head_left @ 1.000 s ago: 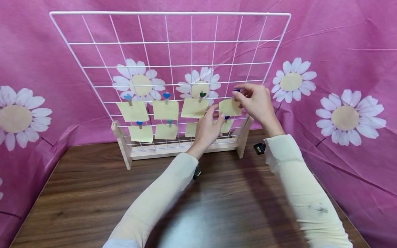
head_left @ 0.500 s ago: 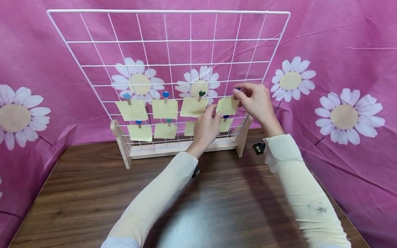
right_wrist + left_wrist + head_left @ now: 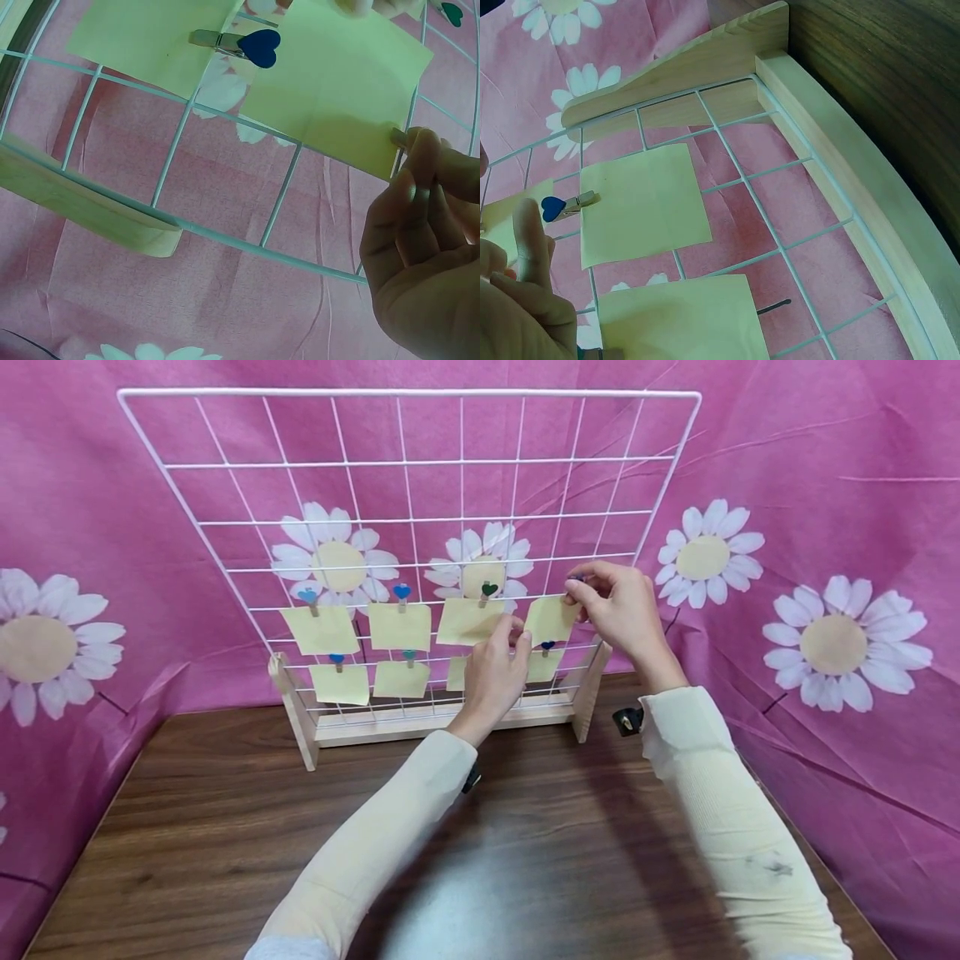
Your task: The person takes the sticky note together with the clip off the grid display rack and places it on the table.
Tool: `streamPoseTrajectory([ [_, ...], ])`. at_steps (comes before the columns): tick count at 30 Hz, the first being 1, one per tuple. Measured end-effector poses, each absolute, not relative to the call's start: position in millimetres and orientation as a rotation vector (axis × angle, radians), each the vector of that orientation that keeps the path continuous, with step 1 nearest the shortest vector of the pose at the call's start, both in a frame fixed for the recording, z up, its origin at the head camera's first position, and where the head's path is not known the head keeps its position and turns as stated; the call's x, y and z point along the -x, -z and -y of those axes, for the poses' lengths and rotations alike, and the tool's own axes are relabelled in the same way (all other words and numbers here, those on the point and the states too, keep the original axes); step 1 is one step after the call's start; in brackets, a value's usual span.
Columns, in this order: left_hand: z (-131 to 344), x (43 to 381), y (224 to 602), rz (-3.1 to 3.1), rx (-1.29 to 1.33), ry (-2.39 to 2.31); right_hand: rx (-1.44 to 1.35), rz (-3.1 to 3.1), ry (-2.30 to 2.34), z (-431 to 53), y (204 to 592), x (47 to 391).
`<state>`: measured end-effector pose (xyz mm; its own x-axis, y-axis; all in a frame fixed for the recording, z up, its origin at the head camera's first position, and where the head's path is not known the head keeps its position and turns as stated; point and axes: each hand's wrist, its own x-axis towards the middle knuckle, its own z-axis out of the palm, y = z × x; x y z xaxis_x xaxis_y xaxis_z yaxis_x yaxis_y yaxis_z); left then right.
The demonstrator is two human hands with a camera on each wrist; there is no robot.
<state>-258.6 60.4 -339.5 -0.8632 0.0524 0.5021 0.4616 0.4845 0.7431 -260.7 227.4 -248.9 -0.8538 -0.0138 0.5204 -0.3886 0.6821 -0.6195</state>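
Note:
In the head view my right hand pinches a small clothespin with a dark heart at the upper right corner of a yellow paper note. The clothespin's wooden tip sits on that corner in the right wrist view, its rest covered by my fingers. My left hand pinches the same note at its left edge. Below, another note hangs under a blue-heart clothespin. The note lies against a white wire grid.
The grid stands in a wooden base on a dark wooden table. Several yellow notes, such as the far left one, hang from heart clothespins in two rows. Pink flowered cloth hangs behind and at both sides.
The note has shifted slightly left at the grid, and my left hand has moved a little left with it. My right hand stays at the note's upper right corner.

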Motion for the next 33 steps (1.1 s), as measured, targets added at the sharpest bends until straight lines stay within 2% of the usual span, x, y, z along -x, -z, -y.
streamPoseTrajectory([
  [33, -43, 255, 341, 2.226, 0.517, 1.191, -0.266, 2.274, -1.119, -225, 256, 261],
])
